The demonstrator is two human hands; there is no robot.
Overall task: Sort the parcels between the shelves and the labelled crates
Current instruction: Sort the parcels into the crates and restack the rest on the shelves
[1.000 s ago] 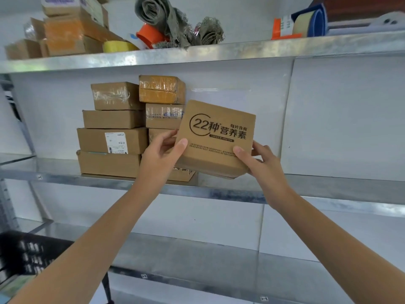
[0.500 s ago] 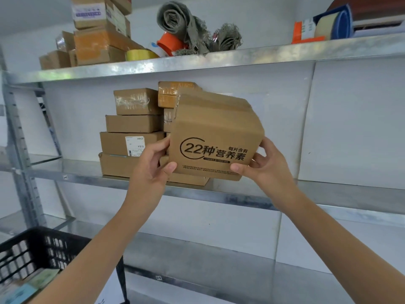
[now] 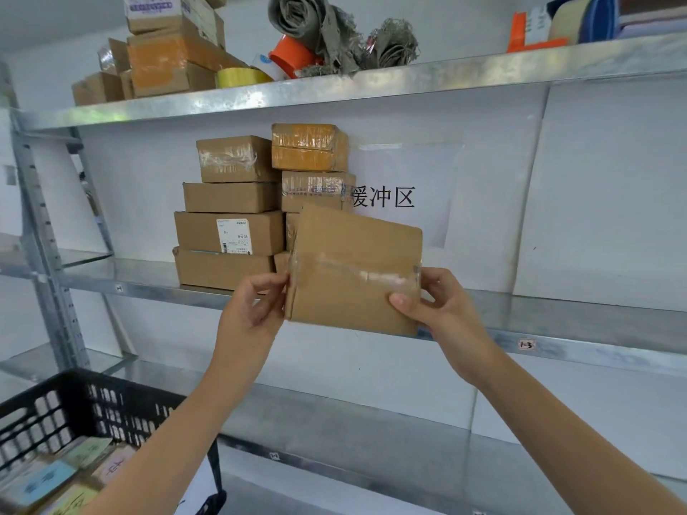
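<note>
A brown cardboard parcel [image 3: 353, 276] sits at the centre of the frame, held up in front of the middle shelf [image 3: 576, 321], its face with a strip of clear tape turned toward the camera. The left hand [image 3: 256, 310] pinches the parcel's left edge, fingers curled behind it and thumb at the front. The right hand [image 3: 435, 306] grips the right edge, thumb pressed flat on the taped face and fingers curled round the side. Whether the parcel's lower edge touches the shelf cannot be told. Just left of it and partly behind it, a stack of parcels [image 3: 230, 232] stands on the same shelf in two columns; one box carries a white shipping label. A white sign [image 3: 383, 197] with printed characters is fixed to the back wall above the held parcel. A small tag [image 3: 526, 344] reading "1-3" is on the shelf's front edge at right. The top shelf [image 3: 371, 83] carries more boxes, a yellow tape roll [image 3: 238, 76] and rolled grey fabric. A black crate [image 3: 93, 407] at lower left holds packets with coloured labels.
</note>
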